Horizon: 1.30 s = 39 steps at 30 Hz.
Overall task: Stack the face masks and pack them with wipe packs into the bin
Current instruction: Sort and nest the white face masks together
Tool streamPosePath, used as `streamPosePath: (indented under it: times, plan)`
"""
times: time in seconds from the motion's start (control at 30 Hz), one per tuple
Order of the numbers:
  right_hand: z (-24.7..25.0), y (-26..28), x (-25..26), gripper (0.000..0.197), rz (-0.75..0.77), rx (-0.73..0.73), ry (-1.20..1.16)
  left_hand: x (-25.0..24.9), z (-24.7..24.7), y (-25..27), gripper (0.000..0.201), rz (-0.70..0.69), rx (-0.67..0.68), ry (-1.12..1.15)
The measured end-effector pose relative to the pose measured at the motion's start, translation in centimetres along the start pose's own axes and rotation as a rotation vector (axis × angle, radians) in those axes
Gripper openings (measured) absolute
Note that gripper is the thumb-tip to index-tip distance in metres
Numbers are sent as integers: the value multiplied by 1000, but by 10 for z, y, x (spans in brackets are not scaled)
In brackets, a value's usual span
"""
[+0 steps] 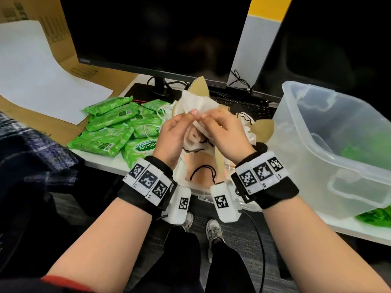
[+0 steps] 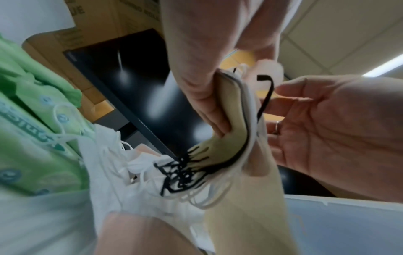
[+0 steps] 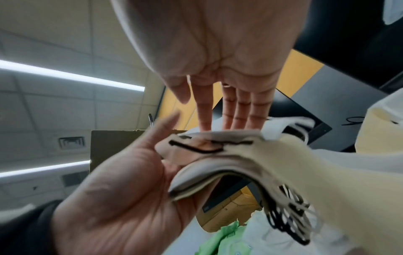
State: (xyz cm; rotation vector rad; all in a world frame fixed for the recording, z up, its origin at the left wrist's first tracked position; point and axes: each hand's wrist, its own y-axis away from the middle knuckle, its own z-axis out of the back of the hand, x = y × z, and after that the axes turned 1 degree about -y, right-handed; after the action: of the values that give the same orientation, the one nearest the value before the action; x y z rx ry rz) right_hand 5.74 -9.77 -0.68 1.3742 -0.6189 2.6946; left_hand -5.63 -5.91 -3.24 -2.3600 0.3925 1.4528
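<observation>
A stack of face masks (image 1: 201, 104), white and cream with black ear loops, is held upright between both hands above the table. My left hand (image 1: 190, 117) grips the stack (image 2: 231, 120), fingers curled round one side. My right hand (image 1: 208, 121) lies against the other side, its straight fingers (image 3: 237, 110) pressing on the stack (image 3: 218, 163). More loose masks (image 1: 203, 168), peach and white, lie in a heap beneath the hands. Several green wipe packs (image 1: 110, 123) are piled on the table to the left. The clear plastic bin (image 1: 349, 182) stands at the right with green packs (image 1: 364, 151) inside.
Two dark monitors (image 1: 158, 32) stand behind the heap, with a black keyboard (image 1: 243, 104) and cables under them. White paper (image 1: 36, 66) on cardboard covers the far left. A plaid cloth (image 1: 31, 149) hangs at the left edge. The table's front edge runs just under my wrists.
</observation>
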Motion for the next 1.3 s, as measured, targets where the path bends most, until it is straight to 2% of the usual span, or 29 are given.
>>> streamPosePath:
  times: [0.1,0.17,0.3,0.37,0.47,0.57,0.63,0.77,0.93,1.0,1.07,1.13,1.2,1.3]
  plan:
    - [3,3,-1,34,-41,36,-144,3,1,1,9,-24,-66,-74]
    - [7,4,-3,32,-37,37,-162,5,1,2,17,-38,-79,-153]
    - [14,0,-6,60,-32,73,-23,3,0,4,28,-14,-6,-174]
    - [16,-3,-6,53,-44,74,36,3,-1,4,37,-22,14,-211]
    - [18,-5,-5,22,-52,-6,66,4,0,3,64,-97,17,-244]
    - [18,-2,-4,30,-83,-97,40,6,4,2,80,-161,57,-221]
    - [19,-2,-4,32,-121,-85,-11,8,6,0,76,-185,86,-267]
    - [14,-3,-10,22,-137,-50,-73,6,10,0,50,-179,81,-407]
    - [17,-6,-19,35,-150,-70,-74,3,12,-1,35,-77,61,-374]
    - [22,-6,-18,30,-132,-108,-12,2,15,-2,35,-49,15,-344]
    - [30,-6,-18,13,-140,-194,45,2,19,-4,39,-43,-44,-328]
    - [39,-7,-18,11,-171,-267,19,2,23,-6,40,-45,-107,-292]
    - [45,-7,-16,22,-173,-291,-8,1,25,-7,39,-53,-165,-249]
    - [44,-8,-13,32,-206,-207,58,-2,25,-8,40,-78,-206,-237]
